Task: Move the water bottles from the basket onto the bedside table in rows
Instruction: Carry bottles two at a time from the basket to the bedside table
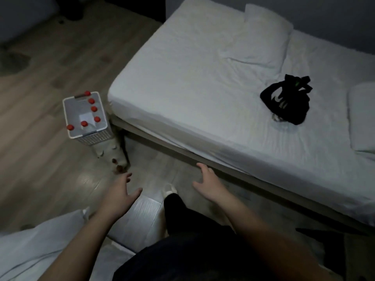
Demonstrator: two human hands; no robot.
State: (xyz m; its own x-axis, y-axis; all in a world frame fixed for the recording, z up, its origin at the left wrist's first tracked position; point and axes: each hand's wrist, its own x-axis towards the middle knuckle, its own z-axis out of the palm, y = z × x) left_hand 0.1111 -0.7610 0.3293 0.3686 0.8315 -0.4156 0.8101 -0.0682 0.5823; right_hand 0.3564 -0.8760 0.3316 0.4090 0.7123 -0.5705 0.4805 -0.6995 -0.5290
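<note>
We're looking down over a dim bedroom, and both of our hands are out in front with nothing in them. Our left hand (121,191) hangs over the wood floor (40,159), fingers spread loosely and the thumb out to the side. Our right hand (209,183) is spread too, palm down, fingertips reaching close to the wooden side rail of the bed (192,88); whether they touch it we can't tell.

Up ahead, the white basket (70,116) sits by the near left corner of the bed, just beside the mattress. It seems to rest on something pale beneath it, too blurred to name. Inside, the water bottles (93,109) stand upright, and we can count seven red caps: four in a line along the basket's right edge, three across its near edge. The middle of the basket shows bare, with a pale patch on its floor.

On the bed, a white sheet covers the mattress, a pillow (261,37) lies toward the far edge, and a black strappy object (292,106) sits near the right side. Folded white fabric (363,118) lies at the right edge. Below us, dark trousers (192,230) and one pale shoe (169,189) stand on the floor between our hands, well apart from the basket.
</note>
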